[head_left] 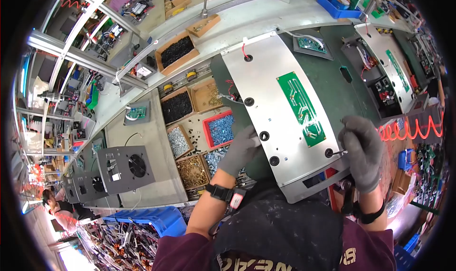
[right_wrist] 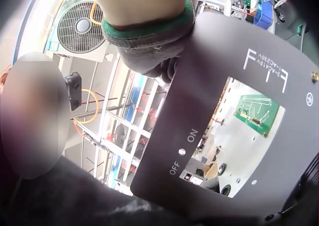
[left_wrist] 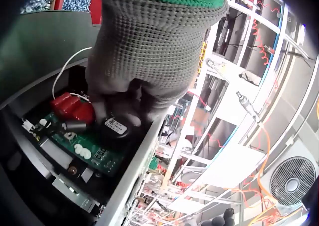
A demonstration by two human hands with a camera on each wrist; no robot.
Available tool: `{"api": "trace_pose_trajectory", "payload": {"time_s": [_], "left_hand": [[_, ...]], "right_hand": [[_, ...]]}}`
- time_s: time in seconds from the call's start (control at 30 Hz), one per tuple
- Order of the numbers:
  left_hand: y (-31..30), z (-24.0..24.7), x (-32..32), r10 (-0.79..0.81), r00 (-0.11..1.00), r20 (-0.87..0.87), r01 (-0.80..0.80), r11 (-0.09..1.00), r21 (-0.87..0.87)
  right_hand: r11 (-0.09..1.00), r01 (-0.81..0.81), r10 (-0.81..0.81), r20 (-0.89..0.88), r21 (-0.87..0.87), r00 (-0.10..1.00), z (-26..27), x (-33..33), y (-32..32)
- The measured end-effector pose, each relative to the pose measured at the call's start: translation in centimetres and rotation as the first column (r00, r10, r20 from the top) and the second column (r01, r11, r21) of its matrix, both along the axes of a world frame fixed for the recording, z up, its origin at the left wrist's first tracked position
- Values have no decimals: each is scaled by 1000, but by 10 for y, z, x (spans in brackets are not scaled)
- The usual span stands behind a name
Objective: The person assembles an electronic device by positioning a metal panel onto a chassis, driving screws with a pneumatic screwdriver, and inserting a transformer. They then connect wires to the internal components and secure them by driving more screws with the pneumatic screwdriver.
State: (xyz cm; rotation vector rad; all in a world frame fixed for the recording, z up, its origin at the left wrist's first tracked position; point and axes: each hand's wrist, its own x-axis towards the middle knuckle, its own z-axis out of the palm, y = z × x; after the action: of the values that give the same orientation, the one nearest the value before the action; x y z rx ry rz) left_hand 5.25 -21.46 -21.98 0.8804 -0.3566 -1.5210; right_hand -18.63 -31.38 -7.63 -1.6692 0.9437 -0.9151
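A silver metal panel carries a green circuit board and several black grommets. My gloved left hand is at the panel's left edge, its fingertips hidden beneath it. The left wrist view shows that hand reaching into the unit, its fingers around a round black part with a white label. At the panel's lower right, a thin black lead runs from a grommet to my gloved right hand, which pinches it. A dark end plate with ON/OFF lettering hides much of the right hand in its wrist view.
Trays of screws and small parts, among them a red tray, stand left of the panel. A dark plate with a fan lies further left. Another open unit and a coiled red air hose are to the right.
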Motion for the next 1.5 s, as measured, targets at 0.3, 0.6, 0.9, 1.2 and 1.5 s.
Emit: {"api": "trace_pose_trajectory", "payload": {"time_s": [0.3, 0.6, 0.9, 1.2, 1.5], "left_hand": [[10, 3, 10, 41, 987, -152, 8, 950, 311], [9, 0, -4, 10, 992, 123, -50, 943, 329], [12, 28, -17, -276, -287, 917, -373, 914, 158], [111, -142, 31, -743, 148, 652, -149, 635, 758], [44, -145, -22, -742, 88, 664, -141, 651, 746]], "right_hand": [[898, -244, 175, -210, -367, 962, 0, -8, 3], [884, -284, 227, -191, -371, 955, -4, -12, -2], [406, -565, 146, -560, -718, 816, -14, -21, 3], [522, -468, 109, -488, -713, 866, -24, -39, -6], [532, -447, 107, -466, -719, 878, -26, -67, -38]]}}
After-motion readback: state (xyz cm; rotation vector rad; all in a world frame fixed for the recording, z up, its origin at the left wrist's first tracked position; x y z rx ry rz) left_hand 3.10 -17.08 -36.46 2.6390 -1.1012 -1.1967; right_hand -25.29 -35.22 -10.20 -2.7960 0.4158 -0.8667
